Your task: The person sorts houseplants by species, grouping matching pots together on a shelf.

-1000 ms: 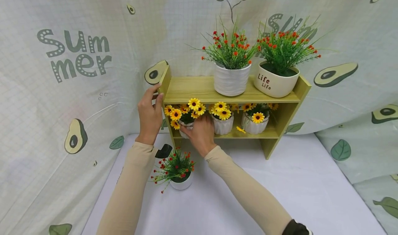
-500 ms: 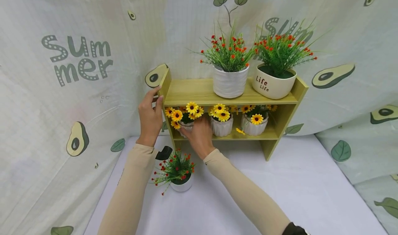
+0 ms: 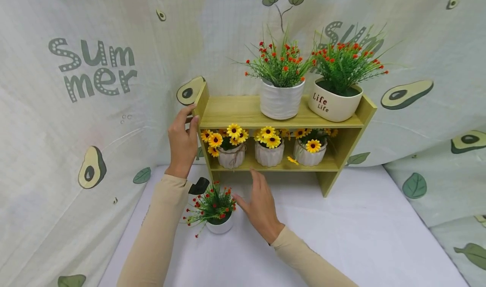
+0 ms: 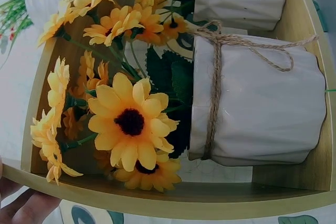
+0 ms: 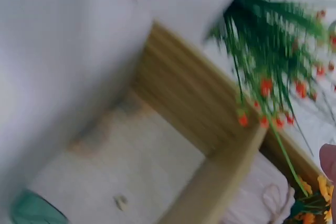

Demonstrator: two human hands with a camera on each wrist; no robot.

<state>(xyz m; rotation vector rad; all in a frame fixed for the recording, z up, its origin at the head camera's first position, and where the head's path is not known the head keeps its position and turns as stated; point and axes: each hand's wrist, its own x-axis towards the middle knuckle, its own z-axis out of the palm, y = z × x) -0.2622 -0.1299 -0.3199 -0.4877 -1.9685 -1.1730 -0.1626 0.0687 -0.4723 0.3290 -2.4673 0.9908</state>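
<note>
Head view: hands (image 3: 183, 140) near shelf (image 3: 243, 109)

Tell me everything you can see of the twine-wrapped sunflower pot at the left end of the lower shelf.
The sunflower pot is small, white and ribbed, ceramic by its look, with brown twine wound round its body and knotted. Yellow artificial sunflowers with dark centres and green leaves crowd above its rim. It stands upright at the left end of the lower shelf, beside a second white pot; whether they touch is unclear. No hand touches it: the right hand hovers open below, and the left hand grips the shelf's upper left corner.
</note>
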